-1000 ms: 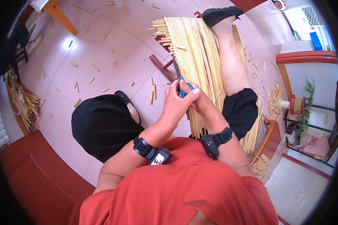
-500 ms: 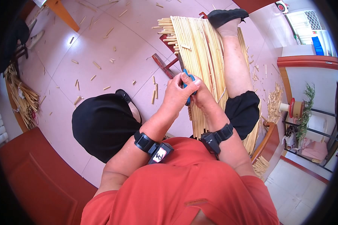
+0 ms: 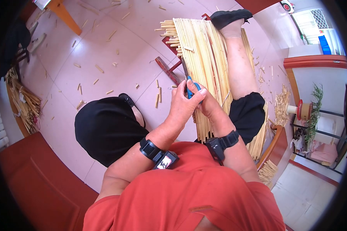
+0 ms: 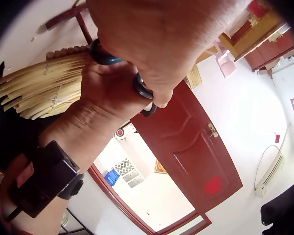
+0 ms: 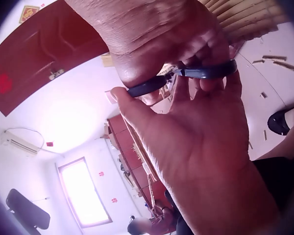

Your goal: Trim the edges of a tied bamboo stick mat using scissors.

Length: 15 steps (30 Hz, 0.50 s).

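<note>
Both hands hold one pair of blue-handled scissors [image 3: 191, 89] at the left long edge of a mat of pale straw-coloured sticks [image 3: 202, 50]. The left hand [image 3: 181, 102] has its fingers around one handle, with its thumb over the top. On the other side, the right hand [image 3: 209, 104] grips the scissors close against the left. In the right wrist view the two handle loops [image 5: 206, 72] stand spread apart between the hands. The dark blades run up along the mat's edge, over a row of stick ends; their tips are partly hidden.
A red wooden stand [image 3: 167, 71] shows under the mat, and a bare leg [image 3: 241, 63] lies across its right side. Cut stick pieces [image 3: 158, 98] litter the tiled floor. Stick bundles [image 3: 25, 100] lie at far left; a spool [image 3: 302, 110] stands at right.
The hands and scissors shifted slightly up along the mat's edge, then back down a little. Both hands keep their hold, and the mat stays in place.
</note>
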### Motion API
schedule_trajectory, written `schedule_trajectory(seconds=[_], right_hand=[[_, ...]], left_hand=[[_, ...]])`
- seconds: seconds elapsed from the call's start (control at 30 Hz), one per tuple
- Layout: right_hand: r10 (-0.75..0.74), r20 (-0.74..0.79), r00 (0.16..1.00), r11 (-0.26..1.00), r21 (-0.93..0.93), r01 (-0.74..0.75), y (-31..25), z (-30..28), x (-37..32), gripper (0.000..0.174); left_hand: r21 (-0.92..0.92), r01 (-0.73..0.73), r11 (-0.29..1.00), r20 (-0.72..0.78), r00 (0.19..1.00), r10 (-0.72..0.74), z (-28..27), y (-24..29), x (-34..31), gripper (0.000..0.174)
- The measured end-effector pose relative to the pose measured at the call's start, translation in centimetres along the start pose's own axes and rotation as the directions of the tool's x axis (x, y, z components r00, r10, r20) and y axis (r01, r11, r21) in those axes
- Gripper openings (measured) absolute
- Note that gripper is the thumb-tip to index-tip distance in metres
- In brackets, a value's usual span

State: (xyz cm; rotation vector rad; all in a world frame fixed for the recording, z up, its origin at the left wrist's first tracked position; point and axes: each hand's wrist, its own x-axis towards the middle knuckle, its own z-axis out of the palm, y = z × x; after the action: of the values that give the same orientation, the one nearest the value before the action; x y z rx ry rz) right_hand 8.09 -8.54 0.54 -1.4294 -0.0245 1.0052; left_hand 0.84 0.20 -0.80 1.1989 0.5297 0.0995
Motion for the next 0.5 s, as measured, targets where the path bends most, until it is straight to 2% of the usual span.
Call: schedule_trajectory(seconds=[0.07, 0.13, 0.17, 0.27, 0.33, 0.43, 0.5], right_hand=[[0.068, 0.052, 0.996, 0.997, -0.036, -0.066, 0.2, -0.7, 0.7, 0.047], [0.096, 0.029, 0.995, 0.995, -0.019, -0.095, -0.8, 0.1, 0.4, 0.047], [0.125, 0.005, 0.992, 0.992, -0.001, -0.125, -1.2, 0.5, 0.4, 0.048], [0.116, -0.024, 0.993, 0.993, 0.014, -0.115, -1.5, 0.8, 0.6, 0.049], [0.123, -0.022, 0.992, 0.992, 0.016, -0.123, -1.6, 0.8, 0.6, 0.049], [0.124, -0.015, 0.992, 0.992, 0.022, -0.124, -1.6, 0.7, 1.1, 0.049], [0.121, -0.011, 0.993, 0.992, 0.027, -0.12, -1.4, 0.4, 1.5, 0.049]], left_hand=[[0.031, -0.012, 0.999, -0.007, 1.0, 0.012, -0.3, 0.4, 0.4, 0.048], [-0.088, 0.054, 0.995, 0.082, 0.996, -0.047, -0.5, 1.7, 0.5, 0.052], [-0.088, 0.054, 0.995, 0.081, 0.996, -0.047, -0.5, 1.3, 0.7, 0.052], [0.018, 0.028, 0.999, 0.015, 0.999, -0.029, -0.6, 0.3, 1.5, 0.055], [-0.127, 0.026, 0.992, 0.035, 0.999, -0.021, -0.7, 1.4, 1.5, 0.068], [-0.138, 0.106, 0.985, 0.065, 0.993, -0.097, -0.8, 2.5, 1.4, 0.068], [-0.129, 0.084, 0.988, 0.023, 0.996, -0.082, -0.6, 1.8, 1.7, 0.067]])
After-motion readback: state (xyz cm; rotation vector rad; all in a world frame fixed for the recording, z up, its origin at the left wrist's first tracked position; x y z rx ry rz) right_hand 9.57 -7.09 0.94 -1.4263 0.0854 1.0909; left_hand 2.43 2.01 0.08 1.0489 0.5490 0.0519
